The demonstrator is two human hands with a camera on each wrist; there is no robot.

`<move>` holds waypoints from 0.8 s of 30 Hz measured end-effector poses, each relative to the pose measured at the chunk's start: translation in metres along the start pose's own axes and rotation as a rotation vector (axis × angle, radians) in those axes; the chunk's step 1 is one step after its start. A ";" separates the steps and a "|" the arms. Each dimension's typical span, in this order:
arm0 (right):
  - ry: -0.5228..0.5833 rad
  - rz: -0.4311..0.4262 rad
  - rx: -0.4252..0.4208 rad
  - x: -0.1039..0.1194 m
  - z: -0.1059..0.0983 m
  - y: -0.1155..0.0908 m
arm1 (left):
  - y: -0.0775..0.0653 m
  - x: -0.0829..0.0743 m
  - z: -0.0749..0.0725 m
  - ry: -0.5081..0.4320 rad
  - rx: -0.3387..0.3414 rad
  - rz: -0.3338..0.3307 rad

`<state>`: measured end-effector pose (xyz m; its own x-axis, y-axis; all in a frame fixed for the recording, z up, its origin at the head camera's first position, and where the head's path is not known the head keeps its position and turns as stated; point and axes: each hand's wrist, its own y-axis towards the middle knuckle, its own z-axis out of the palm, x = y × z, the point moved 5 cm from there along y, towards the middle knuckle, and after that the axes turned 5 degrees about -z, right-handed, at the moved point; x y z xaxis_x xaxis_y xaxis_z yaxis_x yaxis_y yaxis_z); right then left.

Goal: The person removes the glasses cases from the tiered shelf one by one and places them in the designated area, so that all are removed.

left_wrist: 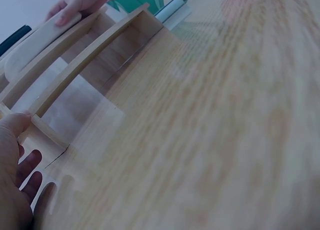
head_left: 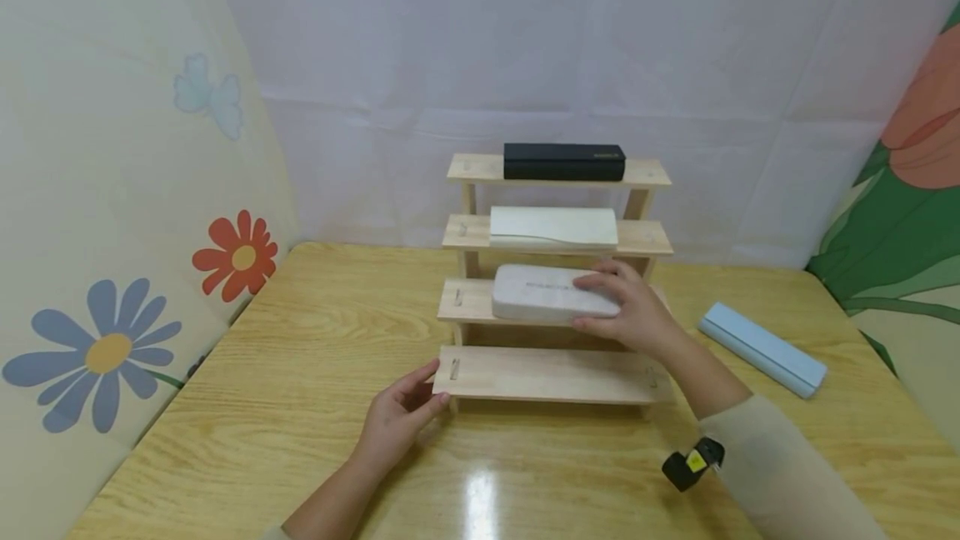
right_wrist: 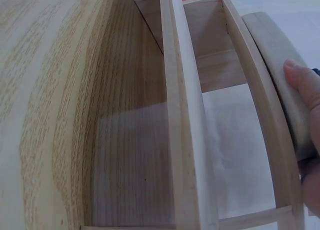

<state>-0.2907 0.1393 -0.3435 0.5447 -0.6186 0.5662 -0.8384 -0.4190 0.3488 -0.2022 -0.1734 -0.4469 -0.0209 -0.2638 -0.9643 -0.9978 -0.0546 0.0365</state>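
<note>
A four-tier wooden display rack (head_left: pixel 555 375) stands on the table. On its second tier from the bottom lies a pale grey glasses case (head_left: pixel 536 293). My right hand (head_left: pixel 626 307) grips the right end of this case, thumb low on the front and fingers over the top. In the right wrist view, the thumb presses the side of the case (right_wrist: pixel 272 50). My left hand (head_left: pixel 401 415) holds the left end of the lowest tier, thumb at the front corner. The left wrist view shows that thumb on the board's end and the other fingers (left_wrist: pixel 31 162) bent beside it.
A black case (head_left: pixel 562 162) lies on the top tier, a cream case (head_left: pixel 553 225) on the tier below. To the right of the rack, a light blue case (head_left: pixel 761 348) rests on the wood-grain table (head_left: pixel 360 298). A white cloth (head_left: pixel 480 40) hangs behind.
</note>
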 end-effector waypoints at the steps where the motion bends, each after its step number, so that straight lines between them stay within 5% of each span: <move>1: 0.002 0.002 -0.002 0.000 0.000 -0.001 | 0.000 0.000 0.000 0.000 0.000 -0.002; 24: 0.069 0.040 -0.074 -0.002 -0.030 -0.019 | 0.000 0.000 0.000 0.012 -0.002 0.008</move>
<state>-0.2761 0.1684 -0.3290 0.5104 -0.5851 0.6302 -0.8599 -0.3432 0.3778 -0.2024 -0.1733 -0.4466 -0.0282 -0.2755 -0.9609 -0.9975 -0.0541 0.0448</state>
